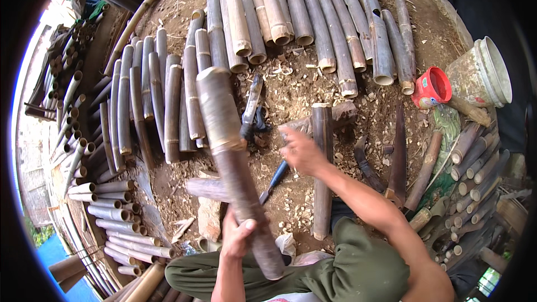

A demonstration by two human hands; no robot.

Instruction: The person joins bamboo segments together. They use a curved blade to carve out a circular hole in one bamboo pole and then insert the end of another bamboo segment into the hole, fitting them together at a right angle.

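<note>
My left hand (238,234) is closed around the lower part of a thick bamboo tube (226,159), held tilted in front of me and blurred by motion. My right hand (305,151) is over the ground to the right of it, fingers slightly blurred and apart, with nothing visible between them. Just below those fingers is a blue-handled tool (278,174), its far end hidden by the tube. Beside my right hand, a dark bamboo length (323,190) lies under my forearm, across a short log (341,114). A dark-handled blade (253,100) lies farther off.
Rows of cut bamboo tubes (302,11) lie on the chip-strewn ground at the back and left (124,100). At right stand a red tub (432,88) and a dirty white bucket (475,72). Stacked bamboo (475,162) borders the right side. A wooden block (210,218) is near my left hand.
</note>
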